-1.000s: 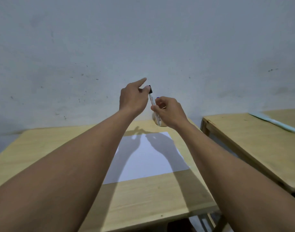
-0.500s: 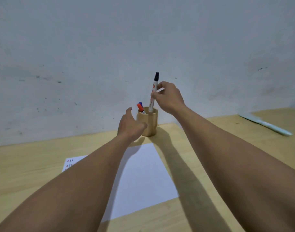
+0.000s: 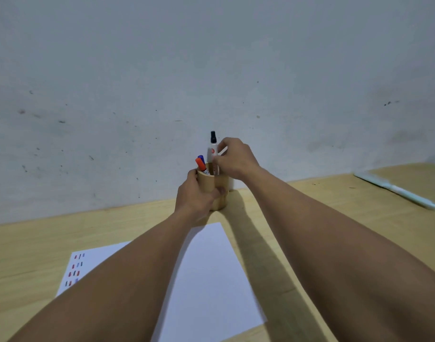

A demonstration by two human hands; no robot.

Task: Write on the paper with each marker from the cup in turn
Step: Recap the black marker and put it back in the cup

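Observation:
A wooden cup (image 3: 220, 183) stands near the wall at the far edge of the table. My left hand (image 3: 195, 193) wraps around its left side. My right hand (image 3: 235, 159) pinches a white marker with a black cap (image 3: 213, 149), upright, its lower end inside the cup. A red-capped marker (image 3: 200, 164) and a blue-capped marker (image 3: 201, 157) lean in the cup. A white sheet of paper (image 3: 211, 275) lies in front of the cup, partly under my left forearm, with rows of small coloured marks (image 3: 76, 269) at its left side.
The wooden table (image 3: 298, 213) runs along a grey wall (image 3: 211, 70). A pale blue pen-like object (image 3: 396, 191) lies at the far right of the table.
The capped black marker went from in front of my hands down into the cup. My left hand dropped from the cap and closed around the cup. The view tilted down and closer.

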